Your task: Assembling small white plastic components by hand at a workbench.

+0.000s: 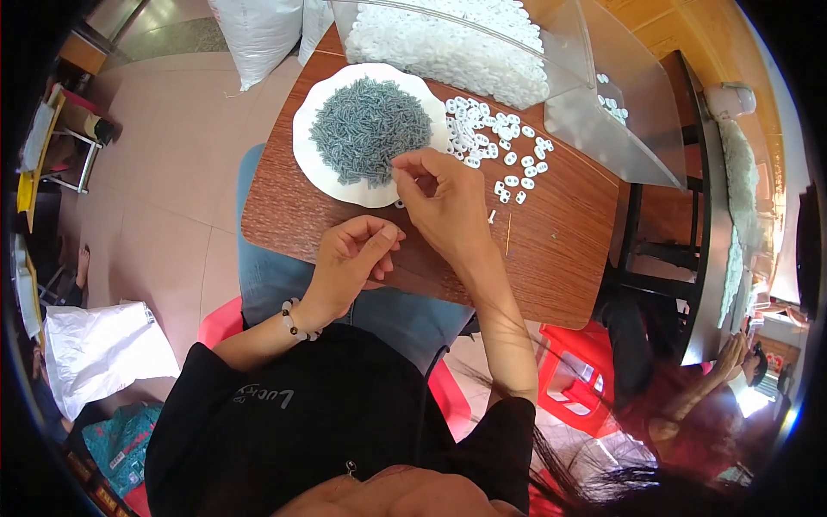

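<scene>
A white scalloped plate (307, 164) holds a heap of small grey screws (369, 125). At the plate's near right edge is my right hand (450, 202), thumb and forefinger pinched beside the screws. Anything between those fingertips is too small to make out. My left hand (355, 263), with a beaded bracelet (293, 320) on the wrist, hovers over the table's near edge. Its fingers are curled and closed, and whatever they hold is hidden. Right of the plate, small white oval plastic pieces with two holes (512, 158) lie scattered on the brown wooden table (560, 250).
Behind the plate, a clear-walled bin (564, 52) is heaped with white pieces (448, 47). A thin stick (507, 234) and a small white piece (492, 216) lie near my right hand. White sacks (258, 34) stand beyond; a red crate (573, 379) sits below right, near another person (689, 414).
</scene>
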`<state>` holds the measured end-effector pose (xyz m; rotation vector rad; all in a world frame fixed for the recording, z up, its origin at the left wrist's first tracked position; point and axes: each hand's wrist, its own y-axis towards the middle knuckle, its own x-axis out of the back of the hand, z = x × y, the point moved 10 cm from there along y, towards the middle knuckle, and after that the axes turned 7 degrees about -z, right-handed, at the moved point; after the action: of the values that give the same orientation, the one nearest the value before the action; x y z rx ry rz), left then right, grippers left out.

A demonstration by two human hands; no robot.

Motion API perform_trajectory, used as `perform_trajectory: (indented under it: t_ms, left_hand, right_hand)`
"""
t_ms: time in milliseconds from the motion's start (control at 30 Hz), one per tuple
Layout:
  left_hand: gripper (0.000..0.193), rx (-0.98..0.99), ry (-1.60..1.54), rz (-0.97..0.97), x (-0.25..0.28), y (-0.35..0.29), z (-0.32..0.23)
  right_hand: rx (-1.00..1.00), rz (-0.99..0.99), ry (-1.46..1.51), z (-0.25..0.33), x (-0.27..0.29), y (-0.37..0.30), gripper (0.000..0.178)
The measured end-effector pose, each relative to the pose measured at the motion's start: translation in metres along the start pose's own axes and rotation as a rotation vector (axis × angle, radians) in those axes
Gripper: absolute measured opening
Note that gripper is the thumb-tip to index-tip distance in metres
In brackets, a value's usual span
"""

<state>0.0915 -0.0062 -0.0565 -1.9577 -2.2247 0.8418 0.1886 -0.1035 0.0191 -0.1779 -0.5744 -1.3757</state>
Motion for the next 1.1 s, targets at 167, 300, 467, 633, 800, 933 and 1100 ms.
perform_trajectory:
  t_ms: [167, 300, 467, 633, 800, 933, 1100]
  left_hand:
    - [0.020, 0.018, 0.010, 0.027, -0.003, -0.002, -0.001]
    - [0.020, -0.003, 0.012, 0.005, 0.001, -0.003, -0.004]
    - [0.021, -0.191, 0.186, 0.062, -0.010, -0.003, -0.021]
    - [0.019, -0.222, 0.265, 0.181, -0.034, -0.010, -0.015]
    - [0.017, -0.243, 0.363, 0.268, -0.049, -0.014, -0.005]
    - [0.016, -0.288, 0.442, 0.273, -0.053, -0.017, -0.007]
    - [0.015, -0.278, 0.448, 0.268, -0.055, -0.018, -0.004]
  right_hand:
    - [-0.051, -0.011, 0.017, -0.002, 0.004, 0.004, 0.014]
    - [-0.107, -0.070, 0.119, 0.004, 0.021, -0.003, 0.015]
    - [-0.384, -0.070, 0.358, -0.025, 0.038, -0.060, 0.016]
    - [-0.557, -0.095, 0.612, -0.044, 0.036, -0.108, 0.016]
    - [-0.557, -0.154, 0.633, -0.053, 0.041, -0.125, 0.015]
    - [-0.534, -0.185, 0.620, -0.055, 0.046, -0.131, 0.013]
    - [-0.529, -0.204, 0.616, -0.055, 0.047, -0.135, 0.013]
